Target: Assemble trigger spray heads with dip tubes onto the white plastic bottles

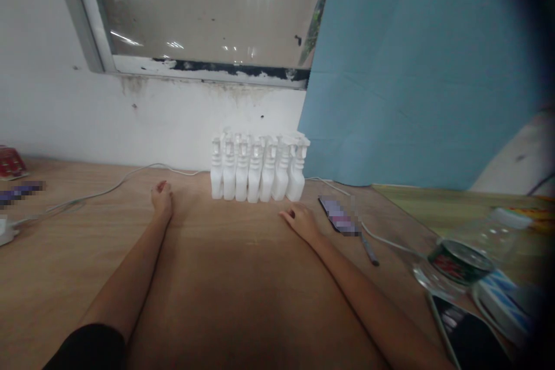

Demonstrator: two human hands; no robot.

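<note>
Several white spray bottles (255,170) stand upright, packed side by side in a block against the wall. To their left, my left hand (162,199) rests on the wooden table (208,277), its fingers curled in with nothing visible in them. My right hand (301,222) lies on the table just in front of the right-hand bottles, apart from them as far as I can see. Its thumb sticks out away from the bent fingers, and no object shows in it.
A phone (338,215) and a grey pen-like stick (370,250) lie right of my right hand. Further right are a clear plastic bottle (462,260) and a dark-screened phone (468,335). A white cable (117,185) runs along the back left. A red object (11,163) sits far left.
</note>
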